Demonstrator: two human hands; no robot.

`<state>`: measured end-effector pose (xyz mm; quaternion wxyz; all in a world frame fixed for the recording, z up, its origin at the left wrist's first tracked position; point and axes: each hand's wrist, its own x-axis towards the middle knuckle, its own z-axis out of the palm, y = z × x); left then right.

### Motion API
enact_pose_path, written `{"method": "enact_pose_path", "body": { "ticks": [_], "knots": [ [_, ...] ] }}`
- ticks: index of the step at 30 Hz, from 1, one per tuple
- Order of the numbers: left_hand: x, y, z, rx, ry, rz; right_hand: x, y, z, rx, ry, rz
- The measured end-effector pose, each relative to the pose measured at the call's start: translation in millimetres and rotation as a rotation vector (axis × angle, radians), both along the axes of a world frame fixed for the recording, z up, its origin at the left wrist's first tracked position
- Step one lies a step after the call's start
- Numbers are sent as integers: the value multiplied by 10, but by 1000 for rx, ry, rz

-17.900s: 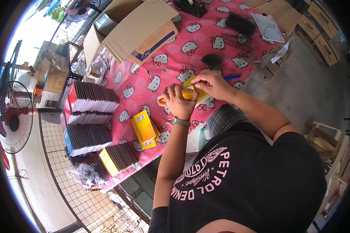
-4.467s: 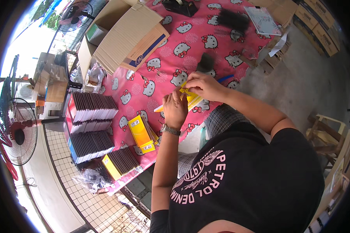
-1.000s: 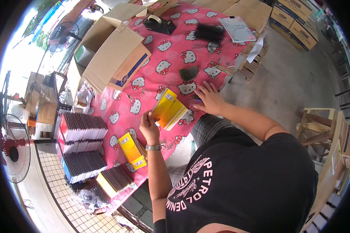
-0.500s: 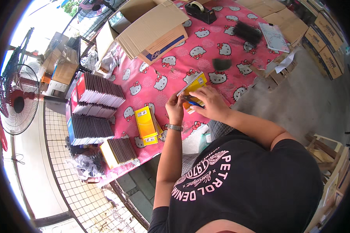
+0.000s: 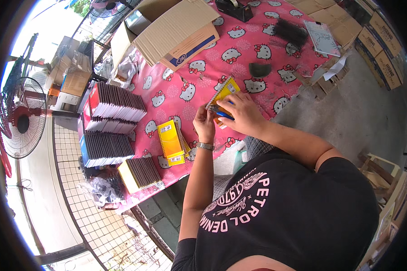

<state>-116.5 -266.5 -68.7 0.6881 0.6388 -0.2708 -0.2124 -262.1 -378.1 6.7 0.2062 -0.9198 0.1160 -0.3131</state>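
Note:
A yellow spiral notebook [image 5: 231, 87] lies slanted at the table's near edge, its coil along the left side. My right hand [image 5: 245, 114] rests partly over it, fingers closed round blue-handled pliers [image 5: 224, 115]. The pliers' dark jaws are at the lower end of the coil. Opposite them, my left hand [image 5: 205, 123] pinches the notebook's lower corner by the coil end; its fingertips nearly meet the jaws. The exact bit of wire between them is too small to make out. Left of my left wrist, a small pile of yellow spiral notebooks [image 5: 171, 140] lies on the table.
Stacked spiral notebooks [image 5: 107, 149] stand along the table's left side, on a pink patterned cloth [image 5: 199, 92]. A cardboard box [image 5: 185, 31], tape dispenser [image 5: 234, 10], black coils [image 5: 290, 32] and dark curved piece [image 5: 260, 69] lie farther back. A fan [image 5: 25, 118] stands left.
The pliers and my right hand have turned slightly at the coil end, and my left fingers have shifted a little. The whole view has moved slightly.

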Motion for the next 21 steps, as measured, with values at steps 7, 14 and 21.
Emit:
{"method": "enact_pose_path", "body": {
  "ticks": [7,14,21],
  "knots": [
    [-29,20,-10,23,-32,52,61,7,-135,294,117,97],
    [167,387,251,68,-303,140,-59,-274,-345,961,275,172],
    [881,984,1213,927,-1102,180,-698,-1112,-903,38,242,-248]
  ]
}}
